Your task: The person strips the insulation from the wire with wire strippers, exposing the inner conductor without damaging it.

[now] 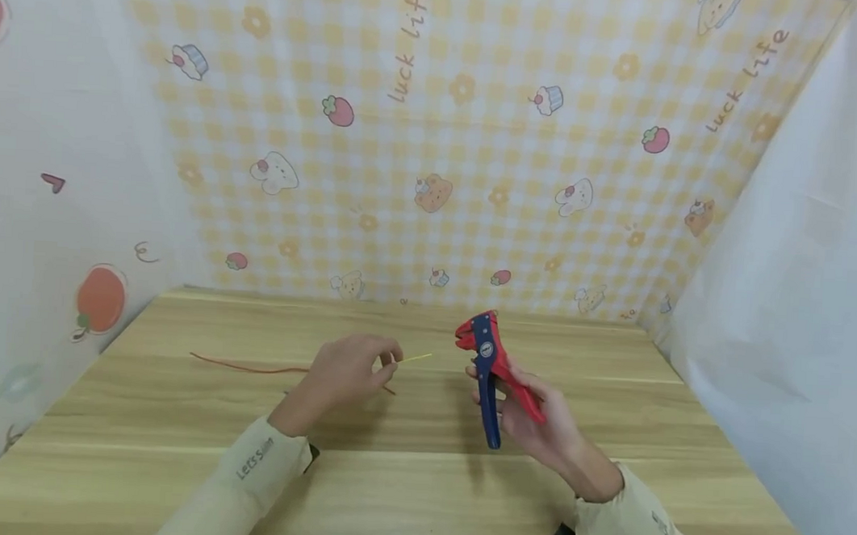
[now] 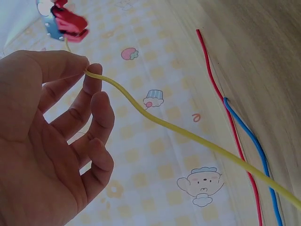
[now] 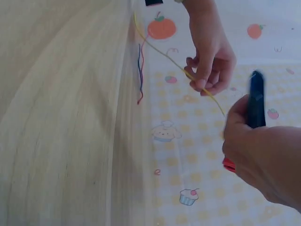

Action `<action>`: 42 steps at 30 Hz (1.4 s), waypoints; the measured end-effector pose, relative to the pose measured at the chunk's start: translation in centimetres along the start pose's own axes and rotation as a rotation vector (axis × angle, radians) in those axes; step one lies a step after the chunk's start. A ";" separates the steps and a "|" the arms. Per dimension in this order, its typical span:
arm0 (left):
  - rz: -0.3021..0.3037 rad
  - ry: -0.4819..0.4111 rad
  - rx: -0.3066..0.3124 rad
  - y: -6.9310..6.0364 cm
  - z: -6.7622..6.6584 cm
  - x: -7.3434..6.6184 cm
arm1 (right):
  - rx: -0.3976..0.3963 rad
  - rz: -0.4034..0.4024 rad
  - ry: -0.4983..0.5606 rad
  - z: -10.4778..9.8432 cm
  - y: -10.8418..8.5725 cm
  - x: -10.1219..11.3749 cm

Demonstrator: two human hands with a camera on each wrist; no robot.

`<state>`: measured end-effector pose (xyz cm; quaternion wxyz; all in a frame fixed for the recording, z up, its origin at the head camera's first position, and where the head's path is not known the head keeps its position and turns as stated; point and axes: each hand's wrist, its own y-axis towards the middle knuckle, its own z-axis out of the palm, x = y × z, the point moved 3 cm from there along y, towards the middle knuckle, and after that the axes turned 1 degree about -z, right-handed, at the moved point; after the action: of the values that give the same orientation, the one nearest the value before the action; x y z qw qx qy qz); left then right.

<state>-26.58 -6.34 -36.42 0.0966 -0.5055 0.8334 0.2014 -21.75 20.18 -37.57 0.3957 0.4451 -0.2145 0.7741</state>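
Between thumb and forefinger, my left hand [image 1: 350,368] [image 2: 51,127] [image 3: 214,59] pinches a yellow wire [image 1: 416,357] [image 2: 188,134] [image 3: 170,57] near one end, which points right toward the tool. My right hand [image 1: 540,427] [image 3: 263,155] holds a wire stripper [image 1: 491,360] with red and dark blue handles, its head up and facing left. A gap separates the wire's end from the stripper's head in the head view. The left wrist view shows the red and blue head [image 2: 69,23] blurred beyond my fingertips.
A red wire [image 1: 241,367] [image 2: 214,81] [image 3: 142,66] and a blue wire [image 2: 256,143] [image 3: 138,59] lie side by side on the wooden table [image 1: 388,492], left of centre. Patterned cloth [image 1: 478,157] stands behind the table, and pale sheets hang at both sides.
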 end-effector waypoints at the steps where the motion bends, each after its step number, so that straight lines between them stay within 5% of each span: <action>1: 0.002 0.000 -0.001 0.0 0.0 0.0 | 0.017 -0.013 -0.007 -0.1 0.0 0.0; 7: -0.004 0.005 -0.011 -0.1 -0.1 0.1 | 0.125 -0.070 -0.028 -0.3 0.0 -0.3; 23: -0.001 -0.009 -0.067 0.0 -1.5 0.6 | 0.294 -0.007 0.227 0.7 0.6 -2.4; 28: -0.005 -0.010 -0.074 0.0 -1.5 0.7 | 0.303 0.046 0.258 0.8 0.8 -2.9; 36: 0.035 -0.003 -0.082 0.3 -1.0 0.8 | 0.268 -0.009 0.250 0.5 1.3 -3.2; 42: 0.026 -0.001 -0.077 0.2 -1.2 0.4 | 0.238 0.036 0.189 0.7 1.2 -3.3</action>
<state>-26.88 -7.06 -35.46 0.0747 -0.4980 0.8314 0.2348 -21.38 17.64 -39.98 0.3449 0.4101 -0.0910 0.8394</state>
